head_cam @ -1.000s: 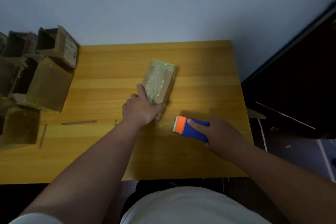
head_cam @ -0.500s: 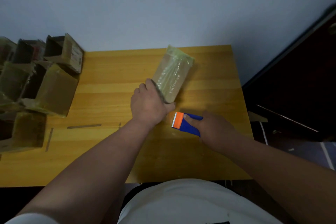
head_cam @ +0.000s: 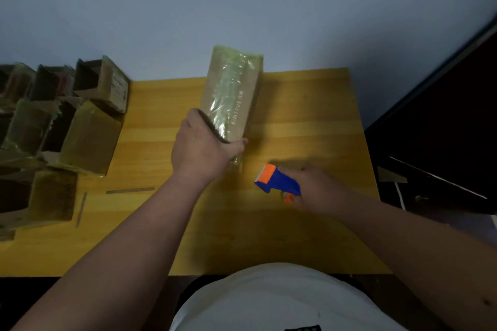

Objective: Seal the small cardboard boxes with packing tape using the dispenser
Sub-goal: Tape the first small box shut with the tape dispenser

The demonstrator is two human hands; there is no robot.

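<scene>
Person at table: white top, both forearms bare.

White shirt (head_cam: 282, 301) fills the lower centre of the view, plain fabric, with a small black patch (head_cam: 302, 328) at the bottom edge (lettering too small to read). No sleeves, rings, watch or gloves visible on left hand (head_cam: 200, 150) or right hand (head_cam: 317, 188).

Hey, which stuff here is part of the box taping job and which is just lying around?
In use:
taped box, gripped by left hand
tape dispenser, held by right hand

Lying about:
open boxes at table's left edge
thin strips
</scene>
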